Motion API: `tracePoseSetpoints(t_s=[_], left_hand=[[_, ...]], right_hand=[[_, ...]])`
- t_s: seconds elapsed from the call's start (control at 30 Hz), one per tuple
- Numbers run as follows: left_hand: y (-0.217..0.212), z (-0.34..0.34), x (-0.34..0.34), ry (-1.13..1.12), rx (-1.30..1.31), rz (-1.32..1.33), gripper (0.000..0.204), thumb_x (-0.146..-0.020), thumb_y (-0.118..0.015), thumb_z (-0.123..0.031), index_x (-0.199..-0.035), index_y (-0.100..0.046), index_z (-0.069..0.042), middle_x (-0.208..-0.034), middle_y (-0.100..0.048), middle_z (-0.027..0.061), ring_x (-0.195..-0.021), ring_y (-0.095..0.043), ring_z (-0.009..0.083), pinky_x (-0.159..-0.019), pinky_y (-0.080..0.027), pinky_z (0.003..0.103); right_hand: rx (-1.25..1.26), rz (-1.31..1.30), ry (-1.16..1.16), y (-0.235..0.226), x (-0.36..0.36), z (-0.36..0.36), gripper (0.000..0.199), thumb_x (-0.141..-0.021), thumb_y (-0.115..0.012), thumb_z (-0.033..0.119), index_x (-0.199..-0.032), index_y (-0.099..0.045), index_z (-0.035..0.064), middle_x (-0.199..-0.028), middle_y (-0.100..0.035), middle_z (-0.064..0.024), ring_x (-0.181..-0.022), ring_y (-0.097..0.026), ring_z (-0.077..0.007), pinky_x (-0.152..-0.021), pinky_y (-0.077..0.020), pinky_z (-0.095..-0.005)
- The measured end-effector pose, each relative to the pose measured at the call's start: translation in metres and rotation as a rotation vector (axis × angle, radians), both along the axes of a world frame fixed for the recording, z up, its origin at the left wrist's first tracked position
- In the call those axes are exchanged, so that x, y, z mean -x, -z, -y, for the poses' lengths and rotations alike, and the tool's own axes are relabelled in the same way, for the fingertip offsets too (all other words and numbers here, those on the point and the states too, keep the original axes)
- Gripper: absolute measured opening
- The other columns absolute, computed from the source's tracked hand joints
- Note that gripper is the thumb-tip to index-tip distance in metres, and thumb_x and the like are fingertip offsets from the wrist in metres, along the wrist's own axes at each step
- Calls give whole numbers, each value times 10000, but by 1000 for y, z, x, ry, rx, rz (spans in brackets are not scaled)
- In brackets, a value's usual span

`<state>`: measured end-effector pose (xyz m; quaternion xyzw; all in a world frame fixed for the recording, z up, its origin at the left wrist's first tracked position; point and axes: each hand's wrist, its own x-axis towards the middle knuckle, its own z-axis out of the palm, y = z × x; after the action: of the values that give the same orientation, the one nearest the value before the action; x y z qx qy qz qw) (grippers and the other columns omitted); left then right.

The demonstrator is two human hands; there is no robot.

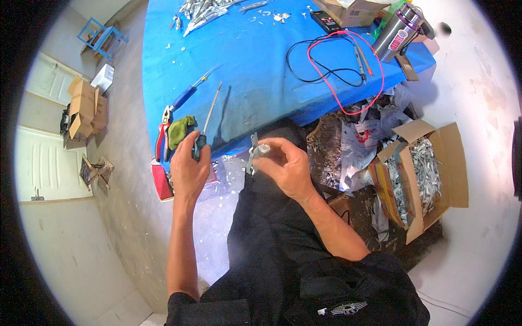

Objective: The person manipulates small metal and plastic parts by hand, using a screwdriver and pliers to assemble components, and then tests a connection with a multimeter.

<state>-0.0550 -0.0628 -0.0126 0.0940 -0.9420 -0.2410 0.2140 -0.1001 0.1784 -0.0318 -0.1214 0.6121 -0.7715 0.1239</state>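
My left hand [189, 171] is closed around the dark handle of a screwdriver [212, 107], whose thin shaft points up over the table's near edge. In my right hand [293, 169], thumb and fingers pinch a small silvery metal piece [252, 154] with a pale round end; its exact kind cannot be made out. The two hands are apart, above my lap. Just beyond my left hand lie a crumpled green cloth [179, 131], pliers [162, 136] with red and blue handles, and a second screwdriver [185, 96] with a blue handle.
On the blue-covered table [244, 70] are a heap of silvery strips [204, 12], a multimeter [326, 22] with red and black leads [309, 58], and a steel thermos [398, 33]. An open carton [451, 163] of metal scraps stands at right. A blue chair [103, 39] is far left.
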Motion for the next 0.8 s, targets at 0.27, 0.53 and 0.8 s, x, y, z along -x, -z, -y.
tracePoseSetpoints(t_s=[0.27, 0.53, 0.8], left_hand=[[9, -3, 51, -35, 247, 33, 346, -940, -722, -181, -1253, -667, -45, -1082, -706, 184, -965, -694, 399, -827, -542, 486], [-1, -8, 60, -25, 381, -87, 366, -947, -747, -240, -1240, -684, -30, -1135, -715, 168, -1063, -675, 349, -882, -539, 453], [-38, -94, 4, 312, -712, 149, 388, -959, -756, -190, -1281, -686, 15, -1064, -775, 114, -889, -730, 170, -790, -576, 319]], right_hand=[[-64, -234, 83, -6, 1, -15, 356, -847, -856, 66, -1172, -719, 19, -1083, -712, -75, -920, -678, -137, -808, -548, -282], [-7, -128, 139, 0, 3, -23, 354, -842, -857, 60, -1164, -719, 8, -1077, -701, -69, -922, -675, -147, -823, -553, -287], [-92, -108, 110, -7, -1, -23, 374, -873, -844, 71, -1207, -682, 22, -1030, -743, -51, -908, -692, -120, -808, -565, -290]])
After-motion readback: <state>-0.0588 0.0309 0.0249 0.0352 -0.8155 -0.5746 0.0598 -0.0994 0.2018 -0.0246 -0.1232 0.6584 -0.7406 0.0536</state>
